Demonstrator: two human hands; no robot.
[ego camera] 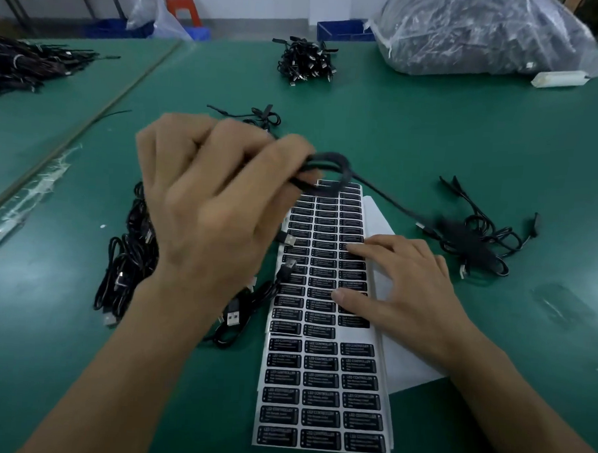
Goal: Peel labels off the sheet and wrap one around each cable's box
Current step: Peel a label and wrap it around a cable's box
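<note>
Head camera looks down on a green table point(466, 137) with a clear plastic bag point(487, 32) of black cables at its far right. Near the middle lies the label sheet point(321, 395), rows of black labels on white backing. The left hand point(216, 195) hangs over the sheet's far end, the right hand point(401, 282) rests straight-fingered on its right column, and the left fingers curl round a looped black cable point(341, 166)
</note>
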